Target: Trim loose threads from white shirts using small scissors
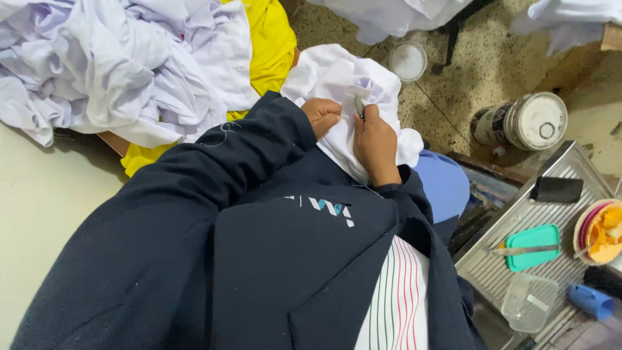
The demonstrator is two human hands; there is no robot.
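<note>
Right hand (pixel 374 144) is pinching a small dark metal tool (pixel 360 107) between thumb and fingertips, its long axis pointing up and away against a bunched white cotton garment (pixel 337 81) lying on the lap. Left hand (pixel 322 115) is curling closed on a fold of that cloth, touching it just left of the tool, so both hands are working side by side

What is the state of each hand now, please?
Left hand: closed, its grip bunching the white cloth.
Right hand: closed on a small dark tool, resting on the same cloth.
</note>
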